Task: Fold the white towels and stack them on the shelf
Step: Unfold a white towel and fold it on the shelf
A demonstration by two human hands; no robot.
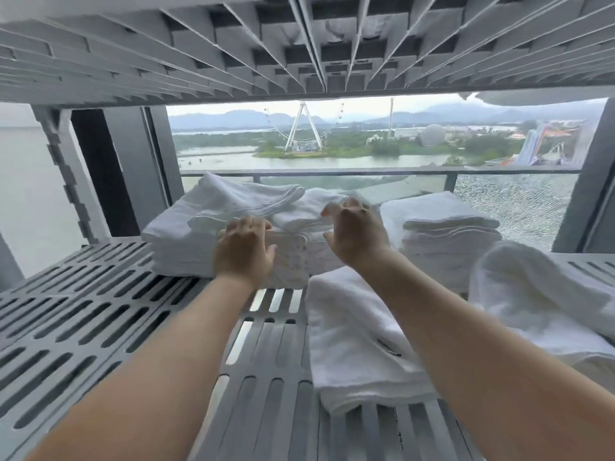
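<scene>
Grey slotted plastic shelf (83, 311) | two rear piles of folded white terry towels (446, 234) — left hand (244, 247) on the broader pile (179, 241), grip unclear; right hand (352, 231) loosely curled, empty | front: one flat-folded towel (349, 344), one rumpled towel (532, 294)

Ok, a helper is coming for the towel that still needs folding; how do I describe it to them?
Look at the grey slatted shelf in front of the window. At its right end, nearer than the neat stack, lies the loose towel. It alone is bunched and rumpled; its neighbours are folded flat.
</scene>
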